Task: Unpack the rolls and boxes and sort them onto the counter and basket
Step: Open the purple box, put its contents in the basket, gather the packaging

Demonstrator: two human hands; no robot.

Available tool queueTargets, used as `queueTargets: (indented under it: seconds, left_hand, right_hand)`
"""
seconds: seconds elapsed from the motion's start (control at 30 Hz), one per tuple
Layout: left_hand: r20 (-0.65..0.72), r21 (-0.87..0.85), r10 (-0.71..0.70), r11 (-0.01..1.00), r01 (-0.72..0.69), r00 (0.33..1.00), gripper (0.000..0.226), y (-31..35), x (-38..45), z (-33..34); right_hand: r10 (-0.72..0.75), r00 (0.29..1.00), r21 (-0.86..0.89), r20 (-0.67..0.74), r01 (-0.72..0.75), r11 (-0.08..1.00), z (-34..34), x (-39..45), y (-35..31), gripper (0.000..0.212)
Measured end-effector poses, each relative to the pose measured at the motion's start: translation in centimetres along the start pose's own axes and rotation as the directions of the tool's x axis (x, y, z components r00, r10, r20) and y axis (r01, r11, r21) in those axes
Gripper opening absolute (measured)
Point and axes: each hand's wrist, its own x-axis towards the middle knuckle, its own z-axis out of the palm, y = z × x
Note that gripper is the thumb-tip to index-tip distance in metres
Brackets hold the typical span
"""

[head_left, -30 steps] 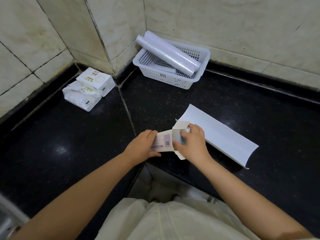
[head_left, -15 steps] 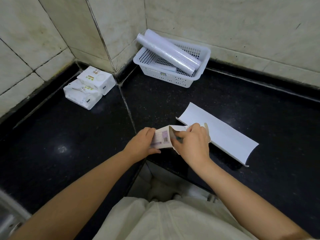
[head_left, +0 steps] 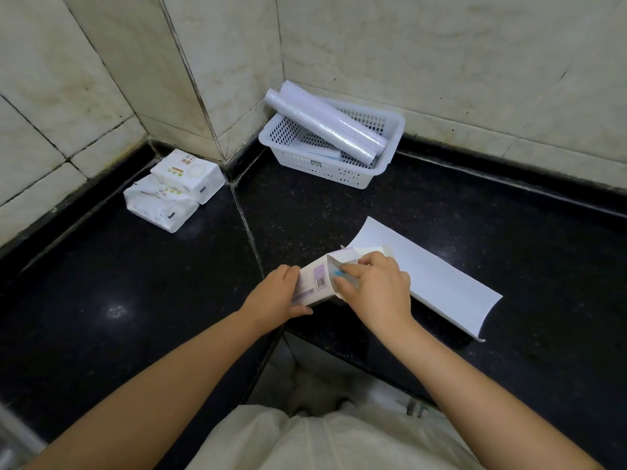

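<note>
The black table (head_left: 135,293) carries all items. At its far corner the white perforated basket (head_left: 390,130) holds two film rolls (head_left: 325,127), which overhang its rim. They are likely smooth and prone to rolling, so grip them at mid-length. A curved white card sleeve (head_left: 434,279) lies just beside the hands. It is light and flexible and should be lifted by one long edge. Two soft wrapped packs (head_left: 173,188) rest by the left wall. The small carton (head_left: 314,283) sits at the near table edge. It is thin card that crushes easily. The left hand (head_left: 274,296) is clamped around its closed end. The right hand (head_left: 373,286) has its fingers inside the open end, pinched on a blue item (head_left: 339,273).
</note>
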Motion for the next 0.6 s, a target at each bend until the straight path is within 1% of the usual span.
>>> queueTargets:
  seconds: [0.13, 0.17, 0.2, 0.27, 0.37, 0.5, 0.6]
  left_hand:
    - [0.015, 0.014, 0.006, 1.0, -0.006, 1.0, 0.067, 0.4, 0.2, -0.1]
    - [0.02, 0.016, 0.009, 1.0, -0.009, 1.0, 0.067, 0.5, 0.3, -0.2]
    - [0.027, 0.016, 0.012, 1.0, -0.013, 1.0, 0.066, 0.5, 0.4, -0.3]
    - [0.037, 0.022, 0.023, 0.999, -0.023, 0.999, 0.065, 0.6, 0.6, -0.4]
    - [0.052, 0.043, 0.036, 0.998, -0.038, 0.998, 0.067, 0.7, 0.7, -0.3]
    - [0.054, 0.066, 0.06, 0.996, -0.064, 0.997, 0.068, 0.7, 0.7, -0.3]
    - [0.051, 0.068, 0.071, 0.995, -0.075, 0.996, 0.068, 0.6, 0.8, -0.1]
  right_hand:
    - [0.056, 0.998, -0.087, -0.006, -0.057, 0.995, -0.1, 0.4, 0.4, 0.055]
    - [0.074, 0.997, -0.1, 0.001, -0.074, 0.992, -0.2, 0.6, 0.5, 0.057]
    - [0.084, 0.996, -0.098, 0.011, -0.082, 0.992, -0.3, 0.7, 0.7, 0.055]
    - [0.09, 0.996, -0.038, 0.027, -0.089, 0.995, -0.3, 0.8, 1.1, 0.05]
    - [0.13, 0.988, 0.049, 0.088, -0.134, 0.99, 0.1, 0.8, 1.4, 0.05]
    - [0.189, 0.97, 0.048, 0.154, -0.198, 0.979, 0.7, 1.5, 1.7, 0.046]
    - [0.212, 0.969, 0.028, 0.129, -0.217, 0.976, 1.2, 1.9, 1.7, 0.03]
